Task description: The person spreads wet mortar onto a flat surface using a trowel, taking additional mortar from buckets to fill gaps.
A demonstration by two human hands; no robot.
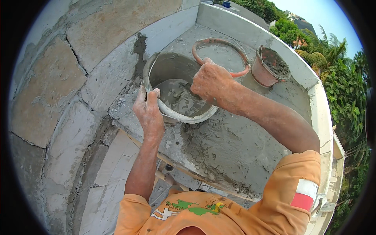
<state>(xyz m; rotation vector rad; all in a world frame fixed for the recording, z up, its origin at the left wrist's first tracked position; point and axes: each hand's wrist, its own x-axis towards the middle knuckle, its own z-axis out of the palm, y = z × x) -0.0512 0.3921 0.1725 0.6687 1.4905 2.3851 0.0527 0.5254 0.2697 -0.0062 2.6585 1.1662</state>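
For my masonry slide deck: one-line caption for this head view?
Left hand grips the rim of a grey bucket of wet mortar; right hand works inside it.

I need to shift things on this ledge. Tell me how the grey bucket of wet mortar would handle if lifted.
The grey bucket holds wet mortar, so it is probably heavy for its size. The left hand holds its tilted rim, so it may tip or slop. Its smeared walls likely feel slippery.
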